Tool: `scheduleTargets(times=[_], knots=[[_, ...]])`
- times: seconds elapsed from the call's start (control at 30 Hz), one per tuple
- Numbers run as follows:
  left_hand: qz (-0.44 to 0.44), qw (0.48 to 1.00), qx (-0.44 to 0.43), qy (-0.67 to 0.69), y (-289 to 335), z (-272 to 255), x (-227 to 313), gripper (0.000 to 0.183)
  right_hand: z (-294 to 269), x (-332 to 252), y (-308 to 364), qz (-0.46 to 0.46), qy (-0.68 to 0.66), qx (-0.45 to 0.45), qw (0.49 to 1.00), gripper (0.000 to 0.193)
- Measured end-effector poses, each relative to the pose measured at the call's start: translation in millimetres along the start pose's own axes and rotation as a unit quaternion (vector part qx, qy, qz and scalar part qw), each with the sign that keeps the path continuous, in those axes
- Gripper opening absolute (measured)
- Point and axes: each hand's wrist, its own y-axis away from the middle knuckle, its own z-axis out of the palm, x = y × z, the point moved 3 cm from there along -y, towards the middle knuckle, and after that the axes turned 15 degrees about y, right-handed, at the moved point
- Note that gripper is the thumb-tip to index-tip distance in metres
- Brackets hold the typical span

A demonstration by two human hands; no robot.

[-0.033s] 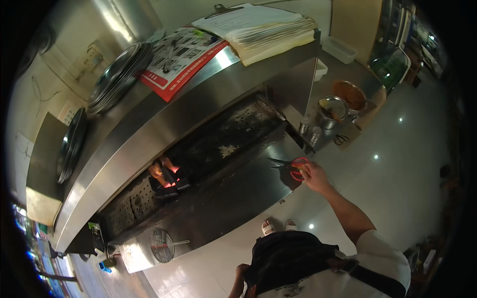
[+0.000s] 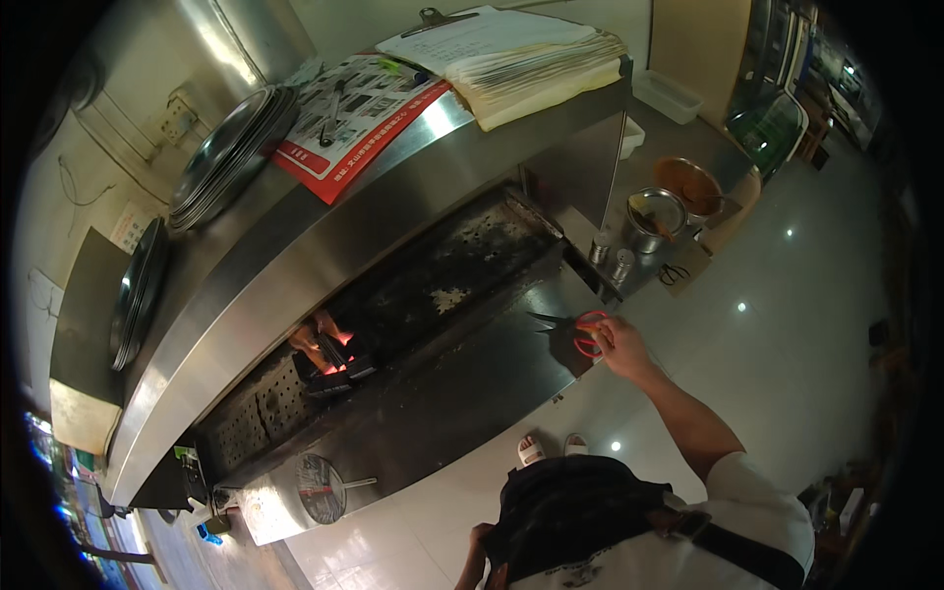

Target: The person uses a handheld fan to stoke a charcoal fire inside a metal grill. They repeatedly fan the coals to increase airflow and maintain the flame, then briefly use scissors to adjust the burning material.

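My right hand (image 2: 624,346) is closed around the red handles of a pair of scissors (image 2: 566,323). Their dark blades stand slightly apart and point left, over the smooth metal front ledge (image 2: 472,379) of a long charcoal grill. Left of the blades, glowing charcoal (image 2: 336,359) lies in the grill trough, with flames or lit pieces beside it. Low in the picture my left hand (image 2: 480,536) hangs near the dark apron at my waist. Its fingers are mostly hidden, so I cannot tell what it holds.
A round wire grill basket (image 2: 321,489) rests at the ledge's left end. Metal trays (image 2: 236,147), a red-edged sheet (image 2: 344,147) and a clipboard with papers (image 2: 501,49) lie on the upper shelf. At right stand a metal pot (image 2: 657,218), a bowl of reddish sauce (image 2: 690,185) and shakers (image 2: 621,264).
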Motion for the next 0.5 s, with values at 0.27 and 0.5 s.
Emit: scheduleTargets(times=[0.27,0.5], knots=[[0.034,0.993,-0.005,0.113,-46.7,-21.6,1.9,0.031,35.7,20.6,-39.7,0.042,0.194,-0.115,0.973,0.023],[0.039,0.973,0.055,0.219,-40.1,-22.7,25.2,0.031,70.7,45.6,-29.9,0.039,0.267,-0.116,0.956,0.051]])
